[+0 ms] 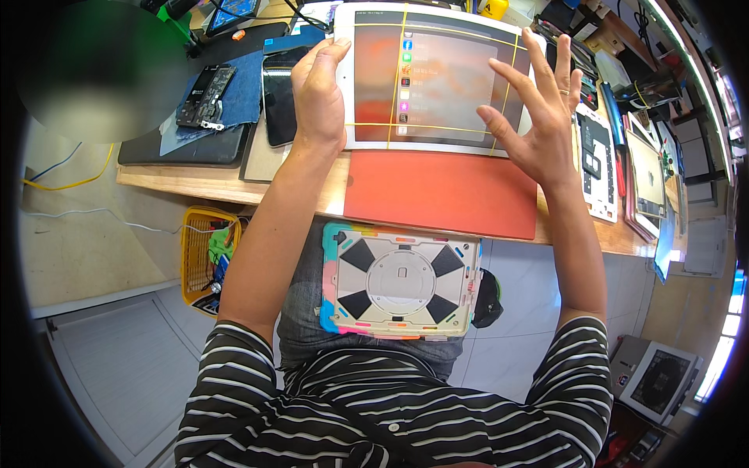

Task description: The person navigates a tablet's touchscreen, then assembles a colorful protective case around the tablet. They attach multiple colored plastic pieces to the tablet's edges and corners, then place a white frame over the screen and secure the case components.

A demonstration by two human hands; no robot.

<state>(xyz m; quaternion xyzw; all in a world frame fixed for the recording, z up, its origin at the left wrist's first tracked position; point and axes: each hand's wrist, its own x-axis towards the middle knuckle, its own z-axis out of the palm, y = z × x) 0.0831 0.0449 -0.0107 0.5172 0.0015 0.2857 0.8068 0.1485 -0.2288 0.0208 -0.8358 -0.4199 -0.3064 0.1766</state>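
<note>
Between left hand [318,93] and right hand [538,113], seemingly touching both: tablet [433,74].

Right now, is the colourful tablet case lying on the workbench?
No, the colourful tablet case rests on the person's lap, below the edge of the workbench.

Wooden workbench [203,184]: red mat [441,193], white tablet [437,78], dark phone [278,93], blue cloth [238,90].
</note>
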